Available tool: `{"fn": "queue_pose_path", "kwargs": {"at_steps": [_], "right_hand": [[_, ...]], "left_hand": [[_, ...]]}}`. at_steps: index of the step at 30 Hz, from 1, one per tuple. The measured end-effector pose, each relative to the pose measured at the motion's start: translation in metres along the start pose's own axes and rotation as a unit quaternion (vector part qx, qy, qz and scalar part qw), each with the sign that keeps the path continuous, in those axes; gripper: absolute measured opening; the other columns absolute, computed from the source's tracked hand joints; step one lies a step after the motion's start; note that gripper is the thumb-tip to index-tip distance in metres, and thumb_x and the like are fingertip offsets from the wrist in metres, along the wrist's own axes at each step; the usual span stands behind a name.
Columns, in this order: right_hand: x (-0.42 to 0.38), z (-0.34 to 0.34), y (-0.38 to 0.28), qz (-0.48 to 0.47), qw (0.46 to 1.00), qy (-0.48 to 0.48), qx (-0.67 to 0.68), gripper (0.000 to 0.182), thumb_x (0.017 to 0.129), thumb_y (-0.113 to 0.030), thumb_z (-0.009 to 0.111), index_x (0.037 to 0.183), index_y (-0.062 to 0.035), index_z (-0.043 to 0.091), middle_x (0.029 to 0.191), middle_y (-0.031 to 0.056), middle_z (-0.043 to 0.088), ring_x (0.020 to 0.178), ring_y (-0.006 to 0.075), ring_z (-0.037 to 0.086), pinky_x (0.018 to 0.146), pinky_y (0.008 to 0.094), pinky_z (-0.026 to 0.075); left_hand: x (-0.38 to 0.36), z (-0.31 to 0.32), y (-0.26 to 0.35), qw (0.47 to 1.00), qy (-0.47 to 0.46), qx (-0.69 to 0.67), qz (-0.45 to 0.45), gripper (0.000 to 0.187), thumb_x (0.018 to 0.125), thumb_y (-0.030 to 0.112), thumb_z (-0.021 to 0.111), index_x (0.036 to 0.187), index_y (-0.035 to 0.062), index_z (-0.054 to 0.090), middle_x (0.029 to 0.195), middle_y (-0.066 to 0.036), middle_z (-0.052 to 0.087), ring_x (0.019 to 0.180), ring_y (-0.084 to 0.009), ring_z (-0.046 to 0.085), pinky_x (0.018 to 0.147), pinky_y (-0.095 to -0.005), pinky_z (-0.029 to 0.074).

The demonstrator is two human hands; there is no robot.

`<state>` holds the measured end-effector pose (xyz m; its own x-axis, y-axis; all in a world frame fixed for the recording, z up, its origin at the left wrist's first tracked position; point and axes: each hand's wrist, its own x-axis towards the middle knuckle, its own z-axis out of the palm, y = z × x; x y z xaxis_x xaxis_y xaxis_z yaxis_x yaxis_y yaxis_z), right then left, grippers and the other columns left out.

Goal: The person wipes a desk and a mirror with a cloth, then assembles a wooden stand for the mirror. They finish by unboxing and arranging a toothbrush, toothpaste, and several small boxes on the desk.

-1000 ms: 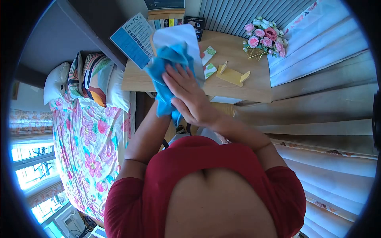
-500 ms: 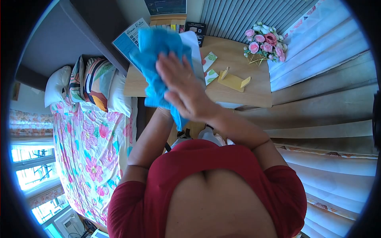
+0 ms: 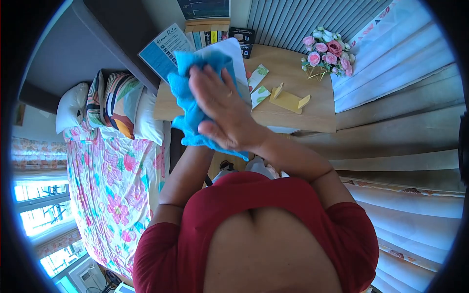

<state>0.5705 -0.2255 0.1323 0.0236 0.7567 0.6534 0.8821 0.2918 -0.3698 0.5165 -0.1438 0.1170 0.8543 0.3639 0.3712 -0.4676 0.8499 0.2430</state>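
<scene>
A crumpled blue cloth [image 3: 188,105] is in front of me above the wooden desk [image 3: 317,119]. My right hand [image 3: 222,110] lies flat against the cloth, its fingers stretched out. Beneath the cloth, my left hand is hidden; only the left forearm comes out below it. Behind the cloth rises a white board or sheet [image 3: 232,49], partly covered by cloth and hand.
On the desk are a yellow holder [image 3: 288,101], green-and-white cards [image 3: 259,96], a pink flower bouquet [image 3: 330,53], small books [image 3: 210,37] and a "House Rules" sign [image 3: 163,49]. A bed [image 3: 115,195] with flowered bedding stands left, curtains [image 3: 391,122] hang right.
The cloth's top has come down and its lower edge now spreads to the right under my right hand. More of the books and white board shows.
</scene>
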Motion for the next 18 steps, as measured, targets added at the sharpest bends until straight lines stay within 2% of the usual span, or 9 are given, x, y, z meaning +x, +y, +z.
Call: {"fn": "queue_pose_path", "kwargs": {"at_steps": [2, 3, 5, 6, 8, 10, 12, 17, 18], "right_hand": [[0.008, -0.006, 0.013, 0.049, 0.995, 0.079, 0.043, 0.07, 0.092, -0.049, 0.035, 0.142, -0.0021, 0.021, 0.145, 0.0204, 0.024, 0.134, 0.0428, 0.02, 0.107, 0.0538, 0.012], [0.001, -0.005, 0.019, 0.069, 0.994, 0.079, 0.018, 0.072, 0.092, -0.049, 0.034, 0.142, 0.0002, 0.017, 0.145, 0.0239, 0.022, 0.134, 0.0448, 0.017, 0.108, 0.0518, 0.01], [-0.027, 0.016, 0.029, 0.106, 0.989, 0.098, 0.019, 0.071, 0.092, -0.048, 0.034, 0.141, 0.0014, 0.018, 0.143, 0.026, 0.024, 0.133, 0.046, 0.018, 0.108, 0.0531, 0.01], [-0.032, 0.021, 0.026, 0.144, 0.982, 0.117, 0.019, 0.07, 0.093, -0.046, 0.035, 0.14, 0.0026, 0.02, 0.141, 0.0281, 0.025, 0.132, 0.0472, 0.02, 0.107, 0.0543, 0.01], [-0.038, 0.025, 0.007, 0.129, 0.987, 0.095, 0.025, 0.067, 0.093, -0.044, 0.036, 0.138, 0.003, 0.023, 0.138, 0.0292, 0.027, 0.13, 0.0481, 0.022, 0.107, 0.0559, 0.01], [-0.029, 0.023, -0.002, 0.119, 0.99, 0.076, 0.029, 0.065, 0.093, -0.043, 0.038, 0.136, 0.0034, 0.026, 0.136, 0.0302, 0.03, 0.128, 0.0489, 0.025, 0.106, 0.0575, 0.011], [-0.01, 0.013, -0.003, 0.035, 0.999, 0.013, -0.001, 0.06, 0.093, -0.04, 0.04, 0.133, 0.0034, 0.03, 0.132, 0.0289, 0.034, 0.125, 0.0489, 0.028, 0.105, 0.0597, 0.012], [0.024, -0.007, 0.038, 0.017, 0.995, 0.095, -0.013, 0.059, 0.091, -0.04, 0.042, 0.131, 0.0034, 0.033, 0.132, 0.0282, 0.034, 0.124, 0.049, 0.028, 0.104, 0.0586, 0.015], [0.02, -0.008, 0.042, 0.048, 0.991, 0.128, -0.012, 0.06, 0.091, -0.04, 0.042, 0.131, 0.0029, 0.034, 0.131, 0.0274, 0.035, 0.124, 0.0486, 0.029, 0.104, 0.0586, 0.015]], "left_hand": [[-0.007, 0.003, 0.0, 0.994, 0.074, 0.079, 0.032, 0.102, 0.069, 0.072, 0.055, 0.138, 0.001, 0.027, 0.135, -0.017, 0.04, 0.12, -0.0295, 0.045, 0.104, -0.0393, 0.035], [-0.007, 0.004, 0.0, 0.986, 0.108, 0.117, 0.048, 0.103, 0.069, 0.072, 0.055, 0.138, 0.0009, 0.027, 0.135, -0.017, 0.04, 0.12, -0.0294, 0.045, 0.104, -0.039, 0.035], [-0.009, 0.005, 0.0, 0.961, 0.18, 0.193, 0.085, 0.103, 0.068, 0.072, 0.055, 0.137, 0.0006, 0.027, 0.135, -0.017, 0.04, 0.12, -0.0293, 0.045, 0.104, -0.0383, 0.035], [-0.008, 0.005, 0.0, 0.96, 0.182, 0.193, 0.089, 0.103, 0.068, 0.072, 0.055, 0.137, 0.0006, 0.027, 0.135, -0.017, 0.04, 0.12, -0.0293, 0.045, 0.104, -0.0383, 0.035], [-0.002, 0.005, 0.001, 0.971, 0.104, 0.207, 0.054, 0.101, 0.07, 0.073, 0.053, 0.138, 0.0021, 0.028, 0.135, -0.016, 0.041, 0.122, -0.0287, 0.043, 0.105, -0.0387, 0.034], [-0.004, -0.005, -0.002, 0.971, 0.101, 0.211, 0.042, 0.097, 0.073, 0.072, 0.05, 0.138, 0.0043, 0.028, 0.135, -0.015, 0.042, 0.122, -0.0284, 0.043, 0.105, -0.0394, 0.033], [-0.007, -0.003, -0.009, 0.975, 0.119, 0.186, 0.029, 0.096, 0.073, 0.073, 0.049, 0.138, 0.005, 0.028, 0.134, -0.015, 0.042, 0.121, -0.0285, 0.044, 0.105, -0.0399, 0.034], [-0.014, 0.002, -0.018, 0.977, 0.166, 0.132, 0.009, 0.094, 0.074, 0.073, 0.047, 0.139, 0.0069, 0.029, 0.134, -0.014, 0.042, 0.119, -0.0285, 0.046, 0.104, -0.0411, 0.034], [-0.012, 0.002, -0.019, 0.977, 0.173, 0.12, 0.004, 0.094, 0.074, 0.073, 0.047, 0.139, 0.0072, 0.029, 0.134, -0.014, 0.043, 0.119, -0.0285, 0.046, 0.104, -0.0414, 0.034]]}}
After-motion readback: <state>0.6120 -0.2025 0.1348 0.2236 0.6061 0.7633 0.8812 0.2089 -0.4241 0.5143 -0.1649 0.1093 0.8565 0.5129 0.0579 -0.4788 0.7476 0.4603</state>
